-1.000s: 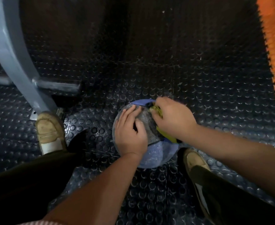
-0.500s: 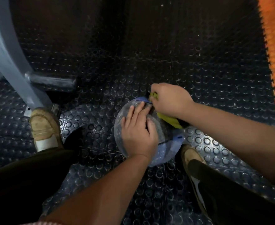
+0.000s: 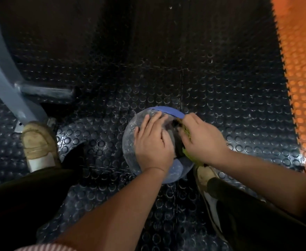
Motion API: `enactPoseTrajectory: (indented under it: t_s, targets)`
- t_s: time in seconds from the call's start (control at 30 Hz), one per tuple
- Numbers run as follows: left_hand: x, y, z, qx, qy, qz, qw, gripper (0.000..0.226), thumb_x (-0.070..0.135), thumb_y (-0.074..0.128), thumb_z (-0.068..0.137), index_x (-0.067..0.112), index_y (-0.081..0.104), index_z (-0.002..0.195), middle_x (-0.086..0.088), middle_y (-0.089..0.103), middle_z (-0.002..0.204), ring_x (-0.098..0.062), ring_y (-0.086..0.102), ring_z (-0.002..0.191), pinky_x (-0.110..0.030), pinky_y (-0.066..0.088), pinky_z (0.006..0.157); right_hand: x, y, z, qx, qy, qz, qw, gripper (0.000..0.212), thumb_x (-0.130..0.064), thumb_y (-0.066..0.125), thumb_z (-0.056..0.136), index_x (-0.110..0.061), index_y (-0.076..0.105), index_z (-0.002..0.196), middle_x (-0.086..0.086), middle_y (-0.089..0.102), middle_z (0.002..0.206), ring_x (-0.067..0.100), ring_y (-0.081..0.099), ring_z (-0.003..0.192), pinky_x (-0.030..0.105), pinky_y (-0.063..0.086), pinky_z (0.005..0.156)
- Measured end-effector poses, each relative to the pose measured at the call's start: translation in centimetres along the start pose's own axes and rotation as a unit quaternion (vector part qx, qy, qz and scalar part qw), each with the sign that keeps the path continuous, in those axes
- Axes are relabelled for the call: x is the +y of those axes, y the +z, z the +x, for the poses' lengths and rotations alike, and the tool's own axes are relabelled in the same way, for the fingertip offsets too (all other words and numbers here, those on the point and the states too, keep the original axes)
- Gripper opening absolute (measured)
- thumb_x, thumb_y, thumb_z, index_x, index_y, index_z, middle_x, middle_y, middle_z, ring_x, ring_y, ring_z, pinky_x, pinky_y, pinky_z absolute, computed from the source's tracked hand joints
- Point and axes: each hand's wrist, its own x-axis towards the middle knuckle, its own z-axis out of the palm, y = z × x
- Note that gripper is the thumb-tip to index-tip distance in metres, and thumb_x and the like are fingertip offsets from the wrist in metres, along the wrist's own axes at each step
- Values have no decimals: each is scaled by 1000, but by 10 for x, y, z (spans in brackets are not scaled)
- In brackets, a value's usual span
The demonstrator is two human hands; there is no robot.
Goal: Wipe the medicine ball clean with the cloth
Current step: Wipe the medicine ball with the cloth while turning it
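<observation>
The medicine ball [image 3: 130, 142], grey and blue with a textured skin, sits on the studded black floor between my feet. My left hand [image 3: 153, 142] lies flat on top of the ball with straight fingers, steadying it. My right hand [image 3: 203, 140] grips a crumpled yellow-green cloth [image 3: 189, 154] and presses it against the ball's right side. Most of the cloth is hidden under that hand; only its edges show.
A grey metal machine leg [image 3: 2, 84] with a floor bar [image 3: 45, 91] stands at the left, beside my left shoe [image 3: 38, 144]. My right shoe [image 3: 206, 178] touches the ball's near right side. Orange matting [image 3: 300, 78] borders the black mat on the right.
My right hand with the cloth slid from the ball's far top edge back down onto its right side. The left hand stayed on top of the ball.
</observation>
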Motion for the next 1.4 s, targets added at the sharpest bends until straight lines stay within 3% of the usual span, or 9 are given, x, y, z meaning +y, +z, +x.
enactPoseTrajectory:
  t_s: [0.23, 0.37, 0.47, 0.57, 0.67, 0.87, 1.0, 1.2, 1.4]
  targets:
    - [2, 1, 4, 47, -20, 6, 999, 57, 31, 23, 87, 21, 65, 125, 6, 58, 136, -19, 41, 138, -42, 29, 115, -4, -3, 73, -48, 4, -19, 999, 14, -19, 44, 97, -11, 49, 108, 9, 51, 109, 33, 56, 92, 36, 39, 64]
    - [7, 0, 20, 25, -49, -24, 998, 51, 22, 30, 87, 22, 66, 123, 8, 58, 135, -14, 39, 138, -37, 26, 117, -1, -2, 39, -2, 23, -5, 1000, 17, -22, 42, 98, -8, 47, 107, 10, 49, 109, 34, 55, 84, 35, 30, 60]
    - [3, -2, 22, 32, -46, -37, 998, 50, 20, 32, 87, 22, 67, 123, 8, 59, 134, -15, 41, 137, -33, 26, 116, -6, 1, -2, -24, 33, 15, 999, 17, -24, 41, 98, -10, 42, 107, 9, 44, 110, 33, 53, 81, 35, 27, 60]
    - [-3, -4, 11, 28, -26, -16, 999, 48, 17, 33, 89, 23, 65, 124, 9, 57, 136, -15, 39, 138, -36, 25, 118, -8, 1, -17, -59, 6, 2, 998, 20, -24, 41, 97, -10, 41, 111, 6, 43, 113, 28, 47, 74, 34, 26, 60]
    - [-7, -6, 5, 53, -22, -10, 998, 47, 13, 35, 89, 21, 66, 124, 6, 58, 136, -19, 41, 137, -39, 26, 116, -11, -2, 1, -26, -29, -22, 999, 20, -23, 43, 96, -10, 46, 110, 7, 48, 108, 26, 46, 68, 33, 29, 56]
    - [-16, -9, 5, 60, 10, -38, 997, 53, 25, 26, 86, 24, 68, 120, 7, 61, 132, -16, 44, 134, -29, 25, 114, -2, -4, 77, -45, 0, 30, 999, 17, -24, 50, 96, -16, 59, 108, 3, 52, 110, 27, 57, 97, 38, 47, 77]
    - [-26, -16, 26, 29, -24, -76, 996, 54, 25, 25, 86, 26, 69, 118, 23, 56, 126, -8, 41, 134, -32, 29, 116, -9, 10, 40, 57, 25, 61, 996, 18, -25, 49, 97, -8, 55, 100, 4, 49, 97, 25, 53, 79, 34, 37, 63]
    - [-38, -25, 36, 28, -108, -156, 981, 44, 8, 35, 97, 31, 70, 110, 27, 56, 121, -2, 40, 133, -16, 29, 108, -4, 26, -11, 74, -171, 19, 982, 23, -25, 46, 84, -11, 62, 93, 5, 55, 81, 24, 56, 57, 25, 40, 44]
    - [-48, -29, 32, 44, -71, -150, 985, 50, 20, 29, 88, 22, 69, 118, 27, 53, 121, -3, 42, 132, -17, 31, 108, -7, 23, 8, 65, -371, -90, 922, 21, -19, 51, 83, -15, 63, 99, 3, 59, 84, 21, 53, 60, 28, 39, 42]
